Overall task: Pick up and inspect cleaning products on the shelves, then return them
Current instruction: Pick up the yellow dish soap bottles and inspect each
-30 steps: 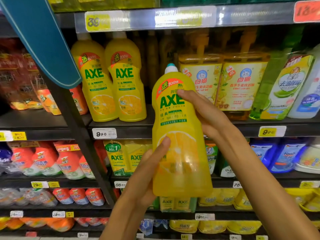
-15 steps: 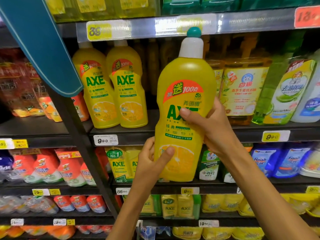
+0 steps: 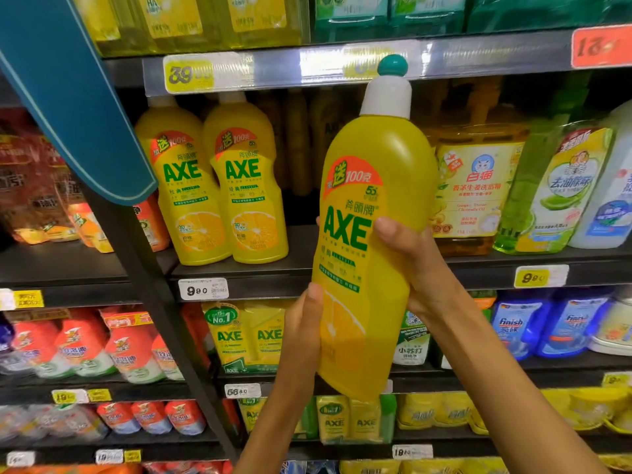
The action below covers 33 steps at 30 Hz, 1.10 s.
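Yellow AXE bottle (image 3: 369, 254) between hands (image 3: 410, 265)

A dark metal shelf unit (image 3: 143, 268) with a slanted upright carries rows of cleaning products. On the middle shelf (image 3: 301, 258), two yellow AXE bottles (image 3: 219, 186) stand upright side by side, touching, above a white price tag (image 3: 203, 289) reading 9.90. To the right on the same shelf stand an amber jug (image 3: 475, 189) with a cat logo, a green bottle (image 3: 554, 189) and a white bottle (image 3: 612, 193), close together. On the shelf below, yellow AXE refill packs (image 3: 249, 336) stand beside red-and-white pouches (image 3: 85, 350) on the left and blue Finish packs (image 3: 540, 326) on the right. The top shelf holds yellow bottles (image 3: 191, 18) and green packages (image 3: 393, 12).
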### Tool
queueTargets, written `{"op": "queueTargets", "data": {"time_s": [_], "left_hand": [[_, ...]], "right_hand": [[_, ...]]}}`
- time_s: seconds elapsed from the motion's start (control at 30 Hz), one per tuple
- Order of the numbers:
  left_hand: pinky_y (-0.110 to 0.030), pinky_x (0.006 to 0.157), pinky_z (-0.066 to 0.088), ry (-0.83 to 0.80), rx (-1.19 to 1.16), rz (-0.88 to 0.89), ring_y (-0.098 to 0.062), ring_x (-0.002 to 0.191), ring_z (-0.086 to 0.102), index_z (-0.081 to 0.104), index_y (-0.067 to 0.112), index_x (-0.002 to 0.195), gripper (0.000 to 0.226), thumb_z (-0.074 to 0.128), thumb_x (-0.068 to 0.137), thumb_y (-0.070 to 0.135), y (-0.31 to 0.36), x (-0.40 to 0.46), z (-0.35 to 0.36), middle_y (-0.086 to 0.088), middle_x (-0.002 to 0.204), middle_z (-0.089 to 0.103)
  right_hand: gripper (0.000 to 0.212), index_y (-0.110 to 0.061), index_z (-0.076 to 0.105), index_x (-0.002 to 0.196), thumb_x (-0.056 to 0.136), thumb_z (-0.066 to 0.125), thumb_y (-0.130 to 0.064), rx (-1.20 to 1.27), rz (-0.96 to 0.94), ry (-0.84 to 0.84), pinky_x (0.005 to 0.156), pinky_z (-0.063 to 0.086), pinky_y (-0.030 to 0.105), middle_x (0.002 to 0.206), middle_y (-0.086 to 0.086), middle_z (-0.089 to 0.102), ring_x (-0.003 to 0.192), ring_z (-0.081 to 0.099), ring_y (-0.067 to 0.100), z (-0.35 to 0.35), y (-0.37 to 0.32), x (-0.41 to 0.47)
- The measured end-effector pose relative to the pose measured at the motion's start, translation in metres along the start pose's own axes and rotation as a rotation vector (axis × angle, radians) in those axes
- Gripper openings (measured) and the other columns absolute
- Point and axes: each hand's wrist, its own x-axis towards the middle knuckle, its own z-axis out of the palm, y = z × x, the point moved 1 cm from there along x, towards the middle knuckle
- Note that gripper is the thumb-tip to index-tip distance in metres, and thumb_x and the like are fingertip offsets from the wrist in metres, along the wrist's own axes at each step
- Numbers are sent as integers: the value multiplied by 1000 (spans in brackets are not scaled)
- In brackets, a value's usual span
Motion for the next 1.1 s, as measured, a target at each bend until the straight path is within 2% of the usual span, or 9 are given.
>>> {"op": "queueTargets", "data": {"time_s": [0.1,0.23,0.33,0.47,0.67,0.77,0.9,1.0,1.1], "left_hand": [[-24,87,52,9,139,182,-9,110,61,49,35,122,51,53,79,62,9,2,-1,6,119,63],[-14,87,49,-131,356,227,5,118,50,20,47,141,103,81,57,55,7,-8,14,32,130,46],[-8,73,49,-83,310,243,7,103,59,31,43,135,88,77,61,33,6,-4,13,35,118,54],[-17,63,54,-237,102,25,-6,87,70,58,42,113,70,83,48,33,11,0,-7,17,100,71],[-45,71,55,-275,-185,-315,-27,90,71,52,24,111,108,95,13,40,-8,-8,-9,-4,97,75],[-30,59,57,-198,-116,-254,-15,79,72,52,26,105,89,88,24,31,-1,-9,-5,7,87,75],[-14,59,53,-42,141,51,-2,82,69,50,31,121,78,77,48,33,10,-7,15,22,94,70],[-21,80,53,90,357,231,0,106,60,34,28,141,91,76,61,25,6,-5,26,23,119,60],[-36,98,49,93,408,189,-9,126,48,27,37,143,95,76,62,41,-3,-7,27,11,140,46]], "right_hand": [[72,-25,54,116,50,82,-35,-115,-81,199,68,57,27,94,-6,73,88,71,13,1,2,3],[104,-34,33,142,51,83,-45,-342,-127,336,75,58,29,125,-4,59,104,65,11,5,9,3],[106,-39,26,145,54,80,-49,-365,-111,290,83,57,30,132,-7,54,111,61,8,1,10,4],[92,-32,33,142,60,75,-44,-234,-26,220,90,54,39,130,-2,59,114,62,14,-14,-3,11],[76,-28,43,136,70,79,-36,-330,-65,263,77,58,32,121,2,64,104,67,16,-16,-2,14],[71,-28,42,136,73,73,-41,-339,-54,239,80,57,31,122,0,64,105,66,12,-18,-5,17],[84,-34,30,141,71,74,-48,-479,-74,211,77,49,7,125,-18,51,104,55,-15,-10,-7,14],[95,-29,28,143,65,79,-50,-577,-106,295,76,50,7,123,-17,50,103,55,-10,-1,4,10],[71,-24,39,136,76,76,-35,-543,-126,419,70,51,10,112,-13,56,94,59,-5,-3,11,16]]}}
